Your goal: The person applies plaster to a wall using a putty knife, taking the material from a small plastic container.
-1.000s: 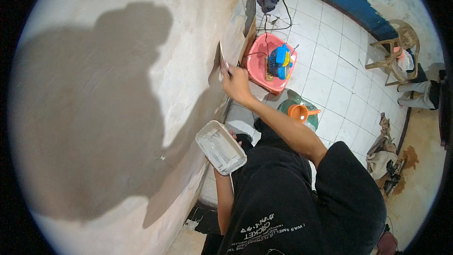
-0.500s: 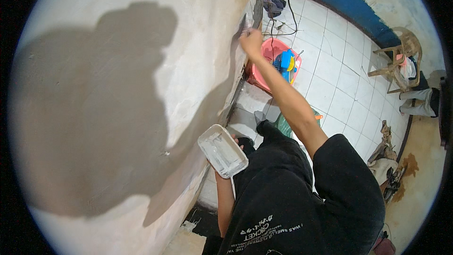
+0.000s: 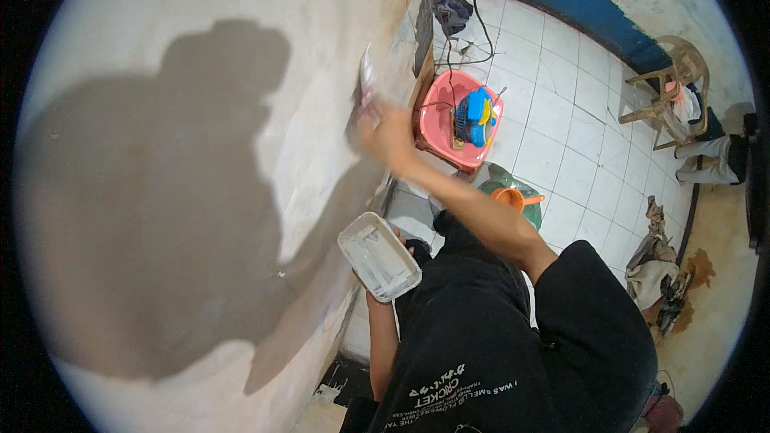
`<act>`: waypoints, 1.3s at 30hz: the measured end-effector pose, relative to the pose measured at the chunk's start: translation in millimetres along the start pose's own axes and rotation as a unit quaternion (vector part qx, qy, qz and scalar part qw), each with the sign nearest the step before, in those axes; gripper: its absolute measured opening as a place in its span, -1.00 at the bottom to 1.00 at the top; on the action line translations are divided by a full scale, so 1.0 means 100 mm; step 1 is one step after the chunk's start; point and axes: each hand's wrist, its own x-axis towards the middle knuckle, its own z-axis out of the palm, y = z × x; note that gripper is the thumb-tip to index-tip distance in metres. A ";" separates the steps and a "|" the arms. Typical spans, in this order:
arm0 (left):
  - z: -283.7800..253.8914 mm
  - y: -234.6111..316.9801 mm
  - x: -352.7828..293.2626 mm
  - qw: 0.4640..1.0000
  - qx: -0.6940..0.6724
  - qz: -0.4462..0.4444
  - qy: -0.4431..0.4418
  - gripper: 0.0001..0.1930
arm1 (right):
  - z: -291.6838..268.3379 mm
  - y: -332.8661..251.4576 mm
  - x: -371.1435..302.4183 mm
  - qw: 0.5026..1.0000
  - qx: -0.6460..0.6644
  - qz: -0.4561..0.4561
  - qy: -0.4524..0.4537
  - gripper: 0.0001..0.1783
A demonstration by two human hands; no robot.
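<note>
My left hand [image 3: 400,237] grips a shallow, pale rectangular tray [image 3: 348,242] from below. Most of that hand is hidden behind it. White paste is smeared over the tray's bottom and sides. Higher up, my right hand [image 3: 387,136] is blurred by motion at the plastered wall [image 3: 321,112]. It is closed on what looks like a putty knife [image 3: 366,72], whose thin pale blade lies along the wall. The knife's handle is covered by my fingers.
Beside the wall stands a pink basin [image 3: 435,112] holding a blue and yellow object [image 3: 479,116]. An orange dipper [image 3: 507,196] is by my legs. Cables [image 3: 479,20] cross the white tiled floor [image 3: 553,116]. A plastic chair [image 3: 682,72] and a person's legs [image 3: 710,162] are at the right.
My right hand has swung left and nearer along the wall with the putty knife, uncovering the basin and dipper. The tray in my left hand has barely moved.
</note>
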 end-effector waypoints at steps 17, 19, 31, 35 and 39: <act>0.09 -0.02 -0.03 0.999 -0.050 0.000 -0.008 0.01 | -0.57 -0.20 1.52 0.981 0.005 -0.071 0.180 -0.70; 0.03 -0.02 -0.04 0.999 -0.034 -0.003 -0.012 0.02 | -0.31 -0.23 1.58 0.974 -0.148 -0.110 0.129 -0.68; 0.18 0.01 0.11 0.998 -0.015 -0.055 -0.015 -0.04 | -0.82 -0.30 1.69 0.973 -0.051 -0.134 0.180 -0.71; 0.14 0.00 0.09 0.999 -0.014 -0.036 -0.018 -0.06 | -0.29 -0.51 1.32 0.986 -0.104 -0.112 0.071 -0.72; 0.14 0.02 0.04 0.999 -0.016 -0.040 -0.020 -0.07 | -0.67 -0.69 0.58 0.982 0.079 -0.165 0.048 -0.82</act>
